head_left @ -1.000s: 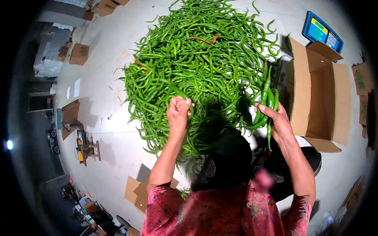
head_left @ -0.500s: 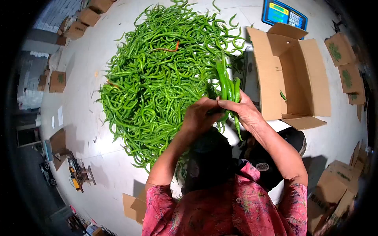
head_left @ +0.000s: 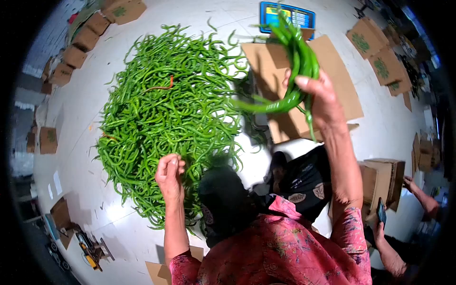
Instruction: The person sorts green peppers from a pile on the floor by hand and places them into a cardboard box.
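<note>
My right hand (head_left: 323, 97) is closed round a bunch of long green chili peppers (head_left: 300, 61), raised above an open cardboard box (head_left: 339, 71). Some of the peppers curve out to the left, and their tips are blurred. Over the lower part of a large heap of green chili peppers (head_left: 156, 102) is my left hand (head_left: 170, 173), its fingers curled in with nothing showing between them. One reddish pepper (head_left: 164, 86) lies among the green ones.
A blue scale display (head_left: 301, 19) stands behind the box. At the right, another person's hand holds a phone (head_left: 381, 210) near a cardboard carton (head_left: 377, 180). More boxes (head_left: 76, 57) line the left side. A small wooden stool (head_left: 95, 249) stands at lower left.
My hands have parted. The right has carried the bunch of chili peppers up and right over the box, while the left has moved down and left. Another person's arms have come into view.
</note>
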Demonstrator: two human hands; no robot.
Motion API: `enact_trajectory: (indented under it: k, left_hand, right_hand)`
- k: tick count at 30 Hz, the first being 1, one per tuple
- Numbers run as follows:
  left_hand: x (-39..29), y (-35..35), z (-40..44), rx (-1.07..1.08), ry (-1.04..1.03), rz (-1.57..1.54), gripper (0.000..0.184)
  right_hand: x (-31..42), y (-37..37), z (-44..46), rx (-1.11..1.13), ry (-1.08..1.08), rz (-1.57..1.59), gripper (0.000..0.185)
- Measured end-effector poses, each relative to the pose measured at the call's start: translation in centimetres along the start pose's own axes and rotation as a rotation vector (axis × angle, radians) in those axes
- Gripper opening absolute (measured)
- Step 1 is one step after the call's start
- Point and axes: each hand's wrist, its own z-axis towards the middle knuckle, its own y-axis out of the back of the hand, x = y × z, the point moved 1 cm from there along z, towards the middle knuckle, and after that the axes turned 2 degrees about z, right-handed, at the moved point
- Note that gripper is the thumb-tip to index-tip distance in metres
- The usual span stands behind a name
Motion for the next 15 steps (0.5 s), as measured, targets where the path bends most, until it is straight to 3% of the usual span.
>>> enact_trajectory:
  k: [4,8,11,13,15]
  left_hand:
    - [4.9,3.5,-0.4,-0.03,0.129,0.17,0.01]
    - [8.8,5.2,-0.7,-0.008,0.188,0.255,0.011]
    - [10.0,5.9,-1.6,0.025,0.176,0.339,0.014]
    - [10.8,7.3,-2.8,-0.007,0.158,0.387,0.016]
    - [11.5,9.3,-4.2,-0.007,0.193,0.418,0.016]
  right_hand:
    - [3.6,3.3,-0.1,-0.2,0.074,-0.327,0.042]
    - [2.5,6.6,0.2,-0.323,-0.218,-0.677,0.046]
    - [-1.9,11.6,1.3,-0.059,-0.002,-1.194,0.053]
    - [-2.1,10.4,-0.2,-0.044,0.229,-1.513,0.048]
    - [0.5,3.0,-2.5,0.149,0.144,-1.102,0.038]
